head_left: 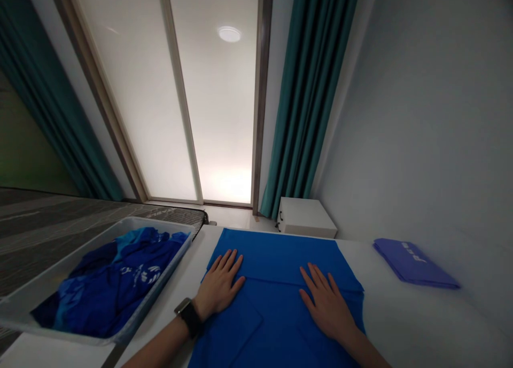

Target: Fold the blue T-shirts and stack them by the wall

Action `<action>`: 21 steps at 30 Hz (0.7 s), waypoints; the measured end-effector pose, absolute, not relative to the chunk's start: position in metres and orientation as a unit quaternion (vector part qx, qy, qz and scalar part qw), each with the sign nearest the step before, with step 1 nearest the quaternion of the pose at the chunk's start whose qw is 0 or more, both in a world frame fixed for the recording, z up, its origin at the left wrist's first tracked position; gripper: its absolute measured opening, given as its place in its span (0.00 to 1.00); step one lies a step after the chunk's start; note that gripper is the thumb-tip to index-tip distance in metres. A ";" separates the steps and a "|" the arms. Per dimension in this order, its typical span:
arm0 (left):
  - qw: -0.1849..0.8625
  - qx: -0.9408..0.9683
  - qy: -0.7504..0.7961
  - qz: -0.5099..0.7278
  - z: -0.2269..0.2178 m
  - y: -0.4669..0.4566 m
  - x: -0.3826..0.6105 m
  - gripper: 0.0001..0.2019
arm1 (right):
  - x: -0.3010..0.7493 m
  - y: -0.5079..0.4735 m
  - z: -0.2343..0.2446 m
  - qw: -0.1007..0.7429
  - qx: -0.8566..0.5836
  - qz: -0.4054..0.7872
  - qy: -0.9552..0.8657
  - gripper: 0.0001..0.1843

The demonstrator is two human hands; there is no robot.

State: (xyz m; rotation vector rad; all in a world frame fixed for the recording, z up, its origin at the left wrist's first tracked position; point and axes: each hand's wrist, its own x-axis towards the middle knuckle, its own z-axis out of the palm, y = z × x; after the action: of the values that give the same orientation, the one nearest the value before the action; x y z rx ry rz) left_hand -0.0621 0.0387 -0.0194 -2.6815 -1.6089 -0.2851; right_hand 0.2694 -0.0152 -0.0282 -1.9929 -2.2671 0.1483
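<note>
- Head view, hands: the left hand (219, 283) is pressing flat on the folded blue garment (272, 261), its fingers spread and pinching nothing; the right hand (326, 304) is lying flat and spread in the same way, also gripping nothing; a black-strapped wristwatch (188, 317) is sitting on the left wrist.
- Head view, the garment: it is lying straight ahead of the person on a white worktop (420, 325), its near end running out of the bottom of the frame; its long axis is pointing away from the person, towards the far wall, with a crosswise fold showing just beyond the palms.
- Head view, the key relation: the garment is lying under both hands, with one palm on each side of its middle; the left hand is resting by its left edge and the right hand by its right edge, and neither hand is clearly nearer its far edge.
- Head view, nearby: a white plastic tray (160, 222) holding crumpled blue clothes (112, 285) is sitting just left of the left hand, its rim overhanging a grey streaked surface (40, 234); a folded purple cloth (414, 264) is lying well to the right of the right hand; a white cabinet (306, 217) is standing beyond the worktop, beside a teal curtain (308, 90).
</note>
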 end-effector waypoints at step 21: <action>-0.066 -0.723 -0.630 -0.277 0.005 0.079 -0.097 0.17 | 0.242 0.007 -0.014 0.111 -0.597 0.064 -0.792 0.31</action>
State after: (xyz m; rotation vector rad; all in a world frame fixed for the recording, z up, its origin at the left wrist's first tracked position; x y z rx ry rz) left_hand -0.0972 0.0795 0.0053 -2.3719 -2.0660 -0.9099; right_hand 0.2421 0.0070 -0.0137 -1.7544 -2.3251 0.1889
